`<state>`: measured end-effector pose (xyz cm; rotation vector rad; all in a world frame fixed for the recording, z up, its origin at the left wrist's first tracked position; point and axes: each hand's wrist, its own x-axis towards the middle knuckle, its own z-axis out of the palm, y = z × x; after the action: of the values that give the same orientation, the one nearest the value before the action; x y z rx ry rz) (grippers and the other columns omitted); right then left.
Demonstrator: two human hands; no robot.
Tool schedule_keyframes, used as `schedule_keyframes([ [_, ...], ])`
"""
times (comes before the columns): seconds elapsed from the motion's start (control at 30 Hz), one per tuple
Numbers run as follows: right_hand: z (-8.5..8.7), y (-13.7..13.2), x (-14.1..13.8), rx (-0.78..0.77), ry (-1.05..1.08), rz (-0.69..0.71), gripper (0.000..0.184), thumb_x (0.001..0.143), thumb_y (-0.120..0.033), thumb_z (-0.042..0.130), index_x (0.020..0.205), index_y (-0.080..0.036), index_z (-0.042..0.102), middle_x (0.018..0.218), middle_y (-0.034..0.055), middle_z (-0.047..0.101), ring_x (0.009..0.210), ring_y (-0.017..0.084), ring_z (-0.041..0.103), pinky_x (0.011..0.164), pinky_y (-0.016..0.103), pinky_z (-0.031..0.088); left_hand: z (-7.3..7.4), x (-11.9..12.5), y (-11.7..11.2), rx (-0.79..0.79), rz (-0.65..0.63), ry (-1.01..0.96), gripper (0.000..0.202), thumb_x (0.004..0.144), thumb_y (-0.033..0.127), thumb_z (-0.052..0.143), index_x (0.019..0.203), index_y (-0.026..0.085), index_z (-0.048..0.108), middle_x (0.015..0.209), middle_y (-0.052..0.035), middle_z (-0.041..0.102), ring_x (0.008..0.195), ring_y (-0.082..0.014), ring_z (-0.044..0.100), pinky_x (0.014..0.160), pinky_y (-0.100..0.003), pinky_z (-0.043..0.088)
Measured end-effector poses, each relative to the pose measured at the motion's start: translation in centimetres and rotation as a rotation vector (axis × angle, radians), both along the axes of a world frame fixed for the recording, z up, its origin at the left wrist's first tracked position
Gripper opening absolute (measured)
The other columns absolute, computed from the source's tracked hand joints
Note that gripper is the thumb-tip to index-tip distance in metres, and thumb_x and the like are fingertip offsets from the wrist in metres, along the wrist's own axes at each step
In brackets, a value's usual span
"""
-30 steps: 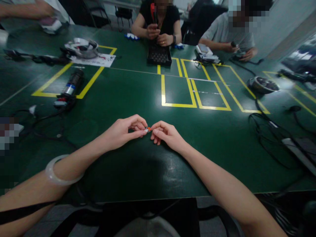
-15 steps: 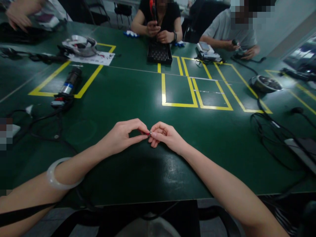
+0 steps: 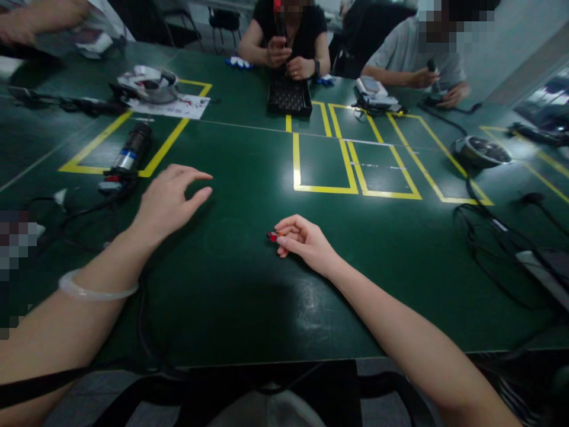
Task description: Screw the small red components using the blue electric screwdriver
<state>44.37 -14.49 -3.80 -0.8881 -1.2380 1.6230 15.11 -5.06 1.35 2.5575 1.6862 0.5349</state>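
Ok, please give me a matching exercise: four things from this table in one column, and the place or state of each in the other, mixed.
1. left hand
2. right hand
3. black tray
4. cylinder with a blue band

a. partly inside the yellow-taped box at left
b. pinches a small red part
c. open, holds nothing
d. far side, before a person in a black top

Pairs: 1-c, 2-b, 3-d, 4-a.
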Motion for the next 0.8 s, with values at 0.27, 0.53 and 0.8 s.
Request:
schedule_keyframes([
  [0.27, 0.3, 0.2, 0.5, 0.045, -0.101, -0.036, 0.029, 0.077, -0.027, 0.078, 0.1, -0.019, 0.063, 0.078, -0.0022, 0.066, 0.063, 0.008, 0.062, 0.062, 0.022, 0.056, -0.9, -11.4, 4.7, -0.316, 0.724, 0.231, 0.113, 0.078, 0.086, 0.041, 0.144, -0.006, 0.039, 0.145, -0.0338, 0.04, 0.128, -0.0519, 0.044, 0.099, -0.063, 0.04],
  [0.53, -0.4, 0.2, 0.5, 0.111, -0.209, -0.048, 0.027, 0.079, -0.028, 0.074, 0.101, -0.02, 0.06, 0.073, -0.0041, 0.063, 0.059, 0.008, 0.059, 0.057, 0.021, 0.05, -1.3, -14.2, 6.7, -0.481, 0.795, 0.184, 0.132, 0.063, 0.101, 0.031, 0.146, -0.001, 0.041, 0.152, -0.0273, 0.037, 0.128, -0.0471, 0.046, 0.094, -0.049, 0.043],
  [0.8, 0.1, 0.1, 0.9, 0.291, -0.385, -0.093, 0.018, 0.083, -0.024, 0.068, 0.099, -0.021, 0.061, 0.093, 0.0008, 0.065, 0.069, 0.01, 0.057, 0.059, 0.022, 0.047, -2.2, -14.8, 6.9, -0.455, 0.813, 0.149, 0.126, 0.063, 0.099, 0.042, 0.138, -0.003, 0.041, 0.146, -0.0206, 0.046, 0.126, -0.046, 0.05, 0.087, -0.044, 0.045],
])
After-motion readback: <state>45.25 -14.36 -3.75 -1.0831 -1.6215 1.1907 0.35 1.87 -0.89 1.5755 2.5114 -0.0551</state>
